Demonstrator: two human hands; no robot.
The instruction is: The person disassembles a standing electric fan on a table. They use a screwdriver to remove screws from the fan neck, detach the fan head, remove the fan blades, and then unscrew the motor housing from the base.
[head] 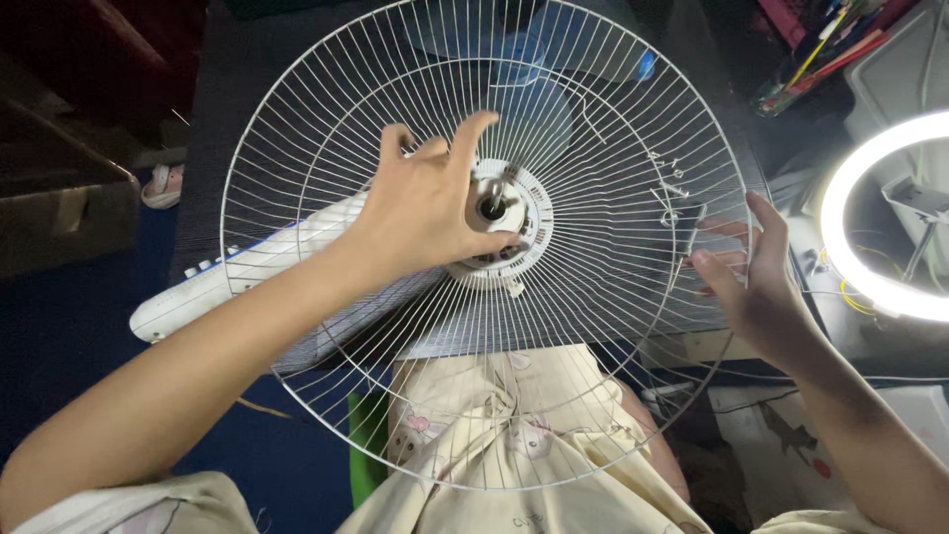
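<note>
A single head-worn camera is aimed steeply downward and slightly forward, over the wearer's own lap and forearms. The scene is taken at close range: a white wire fan guard (494, 247) fills most of the frame, its hub set just above centre. Both arms are seen entering from the bottom corners, the left hand (425, 213) from lower left, the right hand (756, 287) from lower right. The dark counter (247, 89) is seen running away toward the top edge, and a lit ring lamp (870, 227) is cut off by the right edge. No second view is supplied, so no overlap is shown.
</note>
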